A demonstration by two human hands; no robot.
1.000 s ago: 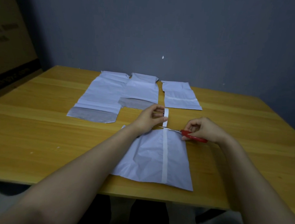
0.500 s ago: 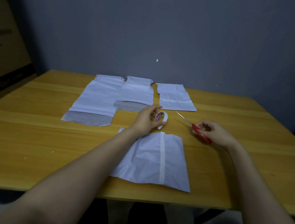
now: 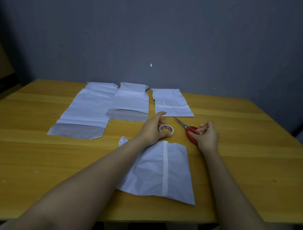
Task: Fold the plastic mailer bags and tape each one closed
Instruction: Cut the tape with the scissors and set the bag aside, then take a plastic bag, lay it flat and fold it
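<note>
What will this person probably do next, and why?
Probably set down the tape roll in the left hand and the scissors in the right hand: the near mailer already carries a tape strip, and the far-left mailer and middle mailer lie unfolded.

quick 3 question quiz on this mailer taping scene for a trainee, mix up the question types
1. True or false: the left hand grips the tape roll.
2. What does the right hand hold? A) the red scissors B) a marker C) a mailer bag
3. Fill in: besides the near taped mailer, ____ more mailers lie on the table.

Key: 1 true; 2 A; 3 three
</note>
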